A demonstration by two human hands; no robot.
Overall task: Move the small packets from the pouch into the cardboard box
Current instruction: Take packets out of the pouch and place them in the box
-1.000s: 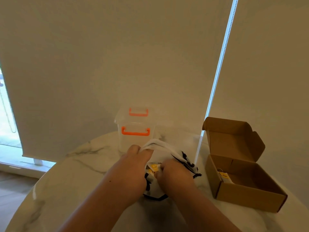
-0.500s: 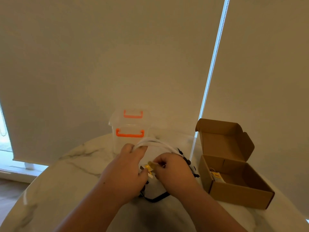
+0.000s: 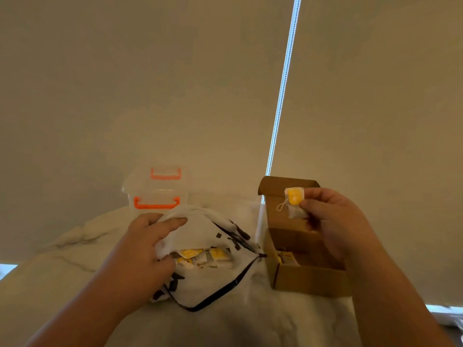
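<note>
You are holding the pouch [image 3: 208, 286] open with your left hand [image 3: 144, 249] in the lower middle of the frame. Your fingers [image 3: 172, 221] are lying curled over its upper flap and your thumb is pressing in at the mouth, so the hand is gripping the white fabric with its black markings. Inside the opening a heap of packets [image 3: 203, 256] is showing, white with yellow patches, lying crosswise on one another. The pouch is resting flat on the pale marbled tabletop [image 3: 75, 261], with its black edging curving toward the bottom of the frame. At the right of the frame your right hand [image 3: 335, 221] is raised, and its fingertips [image 3: 317, 196] are pinching one small packet [image 3: 294, 199] by its right edge. A thin white string [image 3: 281, 207] is dangling in a loop from the packet's lower left. You are holding it in the air in front of the upright lid of the cardboard box [image 3: 308, 281], above the open cavity and not yet inside it. The box is sitting on the tabletop just beside the pouch's right corner; you cannot tell whether the two are touching. Another packet [image 3: 285, 257] is lying at the left end of the box's floor. Behind the pouch, in the middle of the frame, a clear plastic container [image 3: 156, 194] with orange handles is standing closed. Beige roller blinds [image 3: 150, 83] are filling the upper frame, and a bright strip of daylight [image 3: 283, 96] is running down between them.
</note>
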